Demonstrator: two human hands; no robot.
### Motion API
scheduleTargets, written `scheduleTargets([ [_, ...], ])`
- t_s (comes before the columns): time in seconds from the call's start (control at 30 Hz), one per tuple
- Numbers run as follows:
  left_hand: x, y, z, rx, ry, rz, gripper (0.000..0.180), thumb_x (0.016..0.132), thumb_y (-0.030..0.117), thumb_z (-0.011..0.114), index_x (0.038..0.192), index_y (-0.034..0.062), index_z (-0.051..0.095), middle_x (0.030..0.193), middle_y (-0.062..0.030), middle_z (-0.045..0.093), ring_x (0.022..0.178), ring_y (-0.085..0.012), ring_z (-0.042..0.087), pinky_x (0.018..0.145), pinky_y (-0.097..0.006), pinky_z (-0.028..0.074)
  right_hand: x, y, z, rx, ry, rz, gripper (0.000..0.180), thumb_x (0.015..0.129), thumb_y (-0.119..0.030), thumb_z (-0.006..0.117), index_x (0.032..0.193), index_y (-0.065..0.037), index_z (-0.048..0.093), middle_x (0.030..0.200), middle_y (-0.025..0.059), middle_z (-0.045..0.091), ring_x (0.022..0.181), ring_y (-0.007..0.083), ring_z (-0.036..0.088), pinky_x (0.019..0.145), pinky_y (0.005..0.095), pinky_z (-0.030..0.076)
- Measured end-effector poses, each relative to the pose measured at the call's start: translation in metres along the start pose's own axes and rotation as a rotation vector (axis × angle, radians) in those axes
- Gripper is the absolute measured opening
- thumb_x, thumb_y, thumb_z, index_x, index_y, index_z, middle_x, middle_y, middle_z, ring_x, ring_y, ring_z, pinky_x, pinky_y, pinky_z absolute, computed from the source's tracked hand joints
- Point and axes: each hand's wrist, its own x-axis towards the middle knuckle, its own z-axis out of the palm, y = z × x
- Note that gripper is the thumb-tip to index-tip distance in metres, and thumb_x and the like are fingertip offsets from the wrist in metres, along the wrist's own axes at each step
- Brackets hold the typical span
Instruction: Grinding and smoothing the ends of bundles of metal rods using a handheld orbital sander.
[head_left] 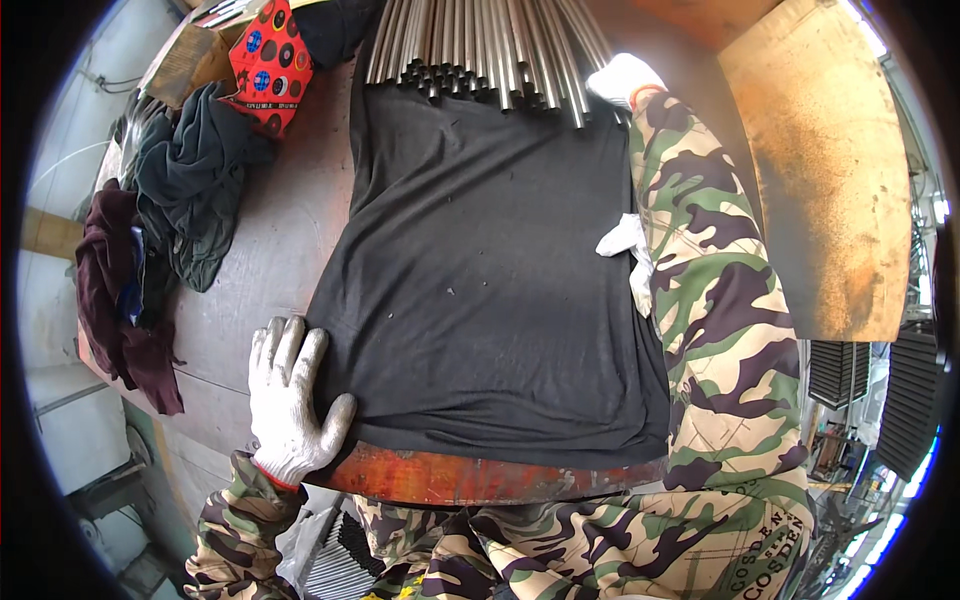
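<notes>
My left hand (293,395), in a white knitted glove with grey-stained fingertips, lies flat with its fingers spread. It rests on the table's left side, its thumb touching the near left edge of a black cloth (480,270). My right hand (625,78), also in a white glove, reaches far forward to the right side of a bundle of metal tubes (480,50). Its fingers are bleached out by light, so their grip does not show. The tubes lie lengthwise on the cloth's far end, open ends toward me. A crumpled white cloth piece (630,250) lies beside my right sleeve.
Dark green cloth (195,165) and maroon cloth (115,270) lie heaped on the table's left. Behind them are a red patterned box (272,65) and a worn cardboard box (190,65). A stained tan panel (825,180) stands to the right. The reddish table edge (450,476) runs before my lap.
</notes>
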Motion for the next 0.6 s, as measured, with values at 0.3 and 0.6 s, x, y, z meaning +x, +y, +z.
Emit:
scheduleTargets([
  [0.3,-0.002,-0.001,-0.013,0.012,-0.017,-0.032,0.078,0.074,0.028,0.077,0.144,0.0004,0.054,0.150,-0.0301,0.047,0.142,-0.0518,0.040,0.121,-0.063,0.024,-0.007,0.001,-0.022,-0.261,0.009,-0.344,0.019,0.087,-0.018,0.067,0.098,-0.012,0.080,0.094,0.0164,0.076,0.081,0.0318,0.073,0.074,0.0393,0.056],
  [0.6,0.007,0.005,-0.004,-0.042,0.010,-0.036,0.074,0.073,0.029,0.078,0.138,0.0017,0.059,0.147,-0.0275,0.051,0.141,-0.0492,0.043,0.122,-0.061,0.026,-0.045,0.073,-0.016,0.777,-0.078,-0.160,0.018,0.090,-0.010,0.060,0.090,-0.006,0.078,0.088,0.0105,0.076,0.081,0.0232,0.071,0.075,0.0345,0.056],
])
